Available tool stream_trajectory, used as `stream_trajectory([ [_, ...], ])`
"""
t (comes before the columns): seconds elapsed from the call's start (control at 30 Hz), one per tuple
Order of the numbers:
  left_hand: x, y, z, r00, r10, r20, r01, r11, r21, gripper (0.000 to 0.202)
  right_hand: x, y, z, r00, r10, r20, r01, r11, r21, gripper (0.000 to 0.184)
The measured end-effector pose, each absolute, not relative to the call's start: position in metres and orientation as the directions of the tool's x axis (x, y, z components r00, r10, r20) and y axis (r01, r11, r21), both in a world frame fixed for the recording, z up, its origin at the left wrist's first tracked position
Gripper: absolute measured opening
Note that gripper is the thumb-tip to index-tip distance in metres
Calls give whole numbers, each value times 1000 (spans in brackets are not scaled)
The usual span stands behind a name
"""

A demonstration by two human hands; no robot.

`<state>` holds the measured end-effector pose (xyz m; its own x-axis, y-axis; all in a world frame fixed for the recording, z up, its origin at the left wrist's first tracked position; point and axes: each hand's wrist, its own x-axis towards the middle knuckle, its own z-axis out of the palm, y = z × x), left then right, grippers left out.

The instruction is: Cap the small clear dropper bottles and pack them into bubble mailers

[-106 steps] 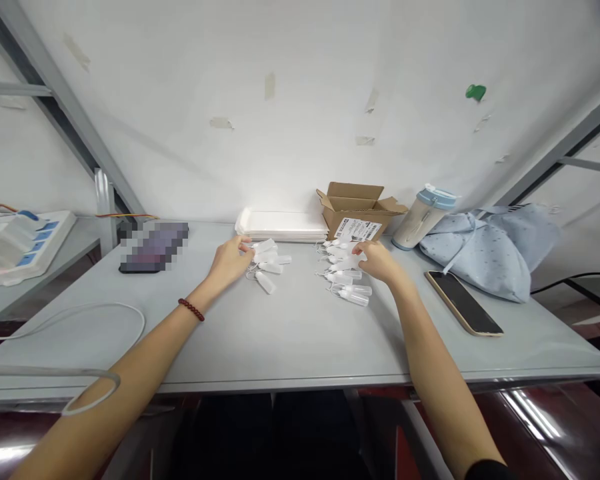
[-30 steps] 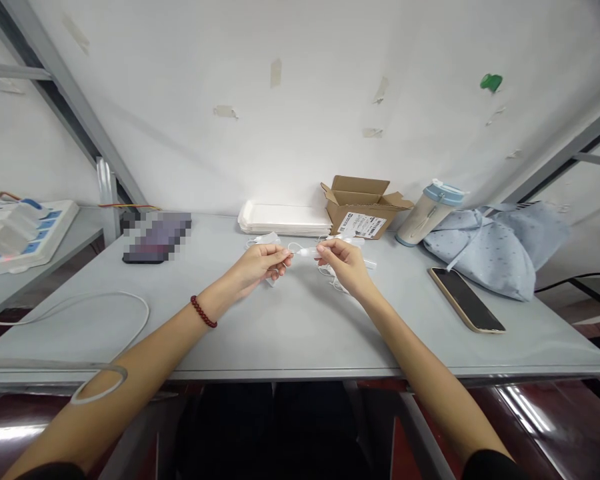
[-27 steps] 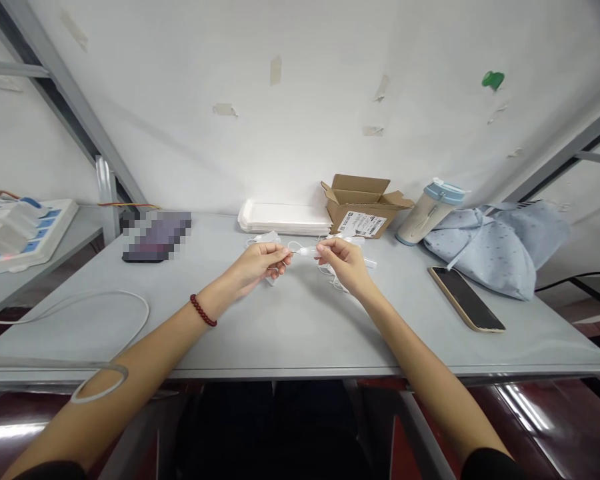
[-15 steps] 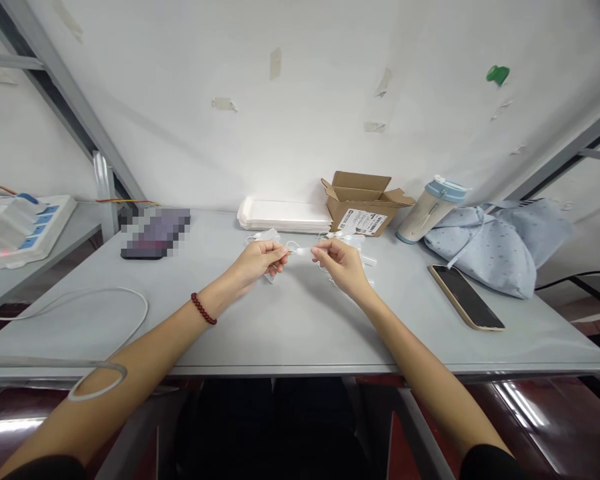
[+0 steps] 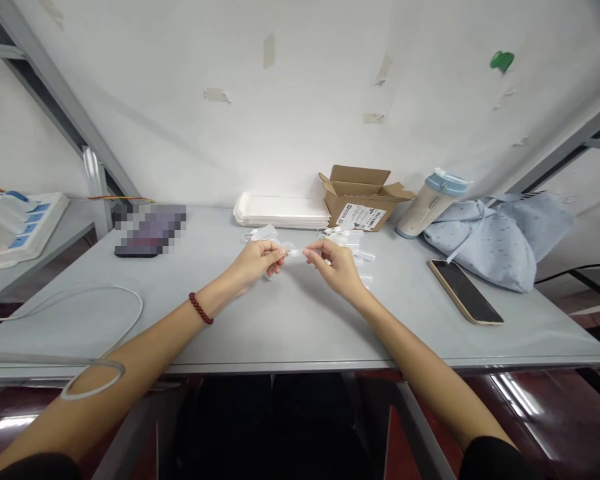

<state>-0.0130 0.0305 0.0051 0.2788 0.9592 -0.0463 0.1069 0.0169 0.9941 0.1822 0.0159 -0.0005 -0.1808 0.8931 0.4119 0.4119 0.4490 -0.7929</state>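
Head: white piece (image 5: 295,253) between both hands (image 5: 255,265) (image 5: 339,268)

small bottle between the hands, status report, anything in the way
Left hand closed on one end, right hand on the other. Small bottle roughly level between them. White cable across left forearm in view, clear of both hands.
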Motion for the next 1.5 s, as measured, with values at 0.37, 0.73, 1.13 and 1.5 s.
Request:
stream_trajectory([
  [0.37, -13, 29, 5, 285, 958, -40, 119, 6, 993, 21, 183, 16, -4, -202, 883, 424, 461, 467, -754, 32],
  [0.73, -13, 27, 19, 286, 955, -75, 56, 61, 997, 26, 185, 17, 3, -185, 866, 465, 451, 495, -742, 33],
  [1.13, -19, 31, 18, 285, 958, -45, 113, 13, 994, 20, 187, 18, 3, -165, 873, 459, 467, 479, -743, 35],
  [1.5, -48, 57, 18, -48, 998, -33, 78, 36, 996, 12, 210, 37, 8, -63, 860, 507, 536, 457, -710, 13],
])
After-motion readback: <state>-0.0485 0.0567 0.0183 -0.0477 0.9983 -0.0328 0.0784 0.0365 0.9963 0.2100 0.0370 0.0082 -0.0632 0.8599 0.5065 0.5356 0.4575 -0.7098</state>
